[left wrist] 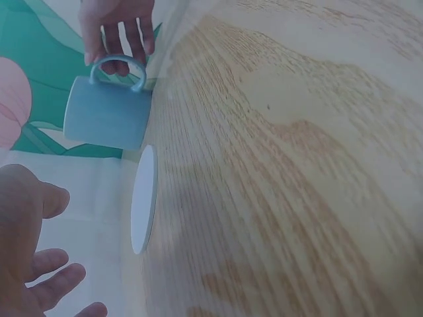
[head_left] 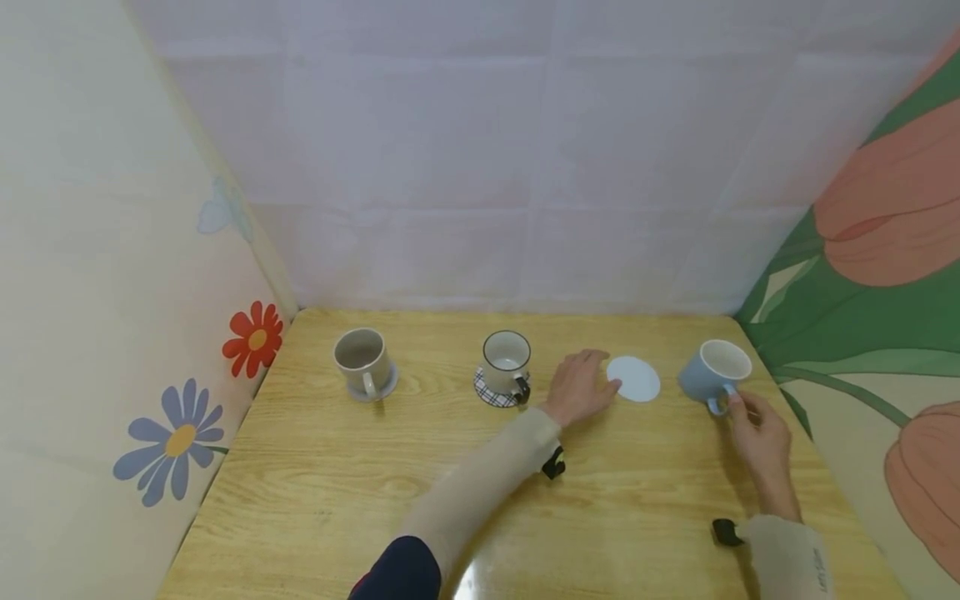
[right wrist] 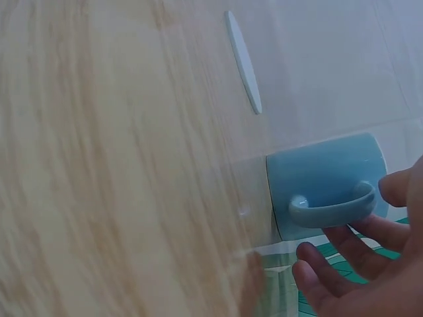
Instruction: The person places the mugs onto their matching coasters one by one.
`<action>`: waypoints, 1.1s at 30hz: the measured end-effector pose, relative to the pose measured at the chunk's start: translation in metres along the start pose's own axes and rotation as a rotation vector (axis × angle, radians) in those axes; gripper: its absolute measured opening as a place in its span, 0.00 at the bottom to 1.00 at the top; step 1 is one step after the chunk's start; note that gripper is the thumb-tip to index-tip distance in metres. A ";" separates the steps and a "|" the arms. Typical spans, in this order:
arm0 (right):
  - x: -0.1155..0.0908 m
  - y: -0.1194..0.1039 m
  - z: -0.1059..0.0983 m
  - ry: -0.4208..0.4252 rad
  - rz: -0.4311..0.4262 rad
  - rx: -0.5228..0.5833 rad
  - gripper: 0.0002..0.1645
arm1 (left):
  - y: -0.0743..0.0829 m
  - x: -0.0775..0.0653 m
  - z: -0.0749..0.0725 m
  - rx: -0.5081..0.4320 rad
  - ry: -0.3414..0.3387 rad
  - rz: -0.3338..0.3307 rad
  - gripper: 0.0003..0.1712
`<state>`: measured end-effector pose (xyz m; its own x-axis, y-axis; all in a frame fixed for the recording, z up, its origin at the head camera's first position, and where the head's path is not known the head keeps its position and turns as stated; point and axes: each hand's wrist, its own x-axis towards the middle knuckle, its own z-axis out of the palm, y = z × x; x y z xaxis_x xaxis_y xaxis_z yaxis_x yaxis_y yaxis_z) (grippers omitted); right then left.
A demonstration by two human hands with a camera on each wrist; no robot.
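Note:
A light blue mug (head_left: 702,377) with a pale inside stands upright at the right of the table. My right hand (head_left: 761,433) is at its handle (right wrist: 334,210), the thumb on one side and fingers curled behind it. Left of the mug lies a round white coaster (head_left: 634,379), seen nearly edge-on in both wrist views. Beside the coaster's left edge is my left hand (head_left: 581,388), fingers spread and holding nothing. Its thumb overlaps the coaster's rim in the head view, while the left wrist view shows a gap between them.
A white mug with a dark rim (head_left: 506,360) sits on a checked coaster (head_left: 489,396) just left of my left hand. Farther left, a grey-beige mug (head_left: 362,357) stands on a greyish coaster (head_left: 390,385). A pale cloth wall (head_left: 480,233) backs the wooden table (head_left: 315,492).

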<state>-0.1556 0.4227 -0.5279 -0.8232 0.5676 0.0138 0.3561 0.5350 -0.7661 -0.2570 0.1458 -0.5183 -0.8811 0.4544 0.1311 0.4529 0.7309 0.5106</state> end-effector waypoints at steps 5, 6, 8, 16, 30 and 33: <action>-0.001 -0.001 0.002 -0.056 -0.038 0.010 0.34 | 0.001 0.004 0.003 0.001 -0.012 -0.004 0.32; -0.001 -0.001 0.002 -0.062 -0.040 0.010 0.34 | 0.001 0.005 0.004 -0.001 -0.016 -0.006 0.32; -0.001 -0.001 0.003 -0.078 -0.051 0.023 0.35 | 0.001 0.007 0.004 -0.005 -0.024 -0.012 0.32; -0.001 0.004 0.002 -0.063 -0.084 -0.009 0.31 | -0.001 0.011 0.009 -0.033 -0.047 -0.042 0.33; -0.004 -0.002 0.001 -0.084 -0.080 0.079 0.29 | 0.000 0.012 0.027 0.009 -0.053 0.002 0.34; -0.003 -0.002 0.000 -0.085 -0.083 0.079 0.29 | -0.002 0.015 0.033 0.014 -0.067 -0.025 0.36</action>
<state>-0.1539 0.4193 -0.5263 -0.8840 0.4668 0.0277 0.2518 0.5252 -0.8128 -0.2668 0.1676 -0.5456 -0.8814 0.4685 0.0609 0.4329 0.7492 0.5013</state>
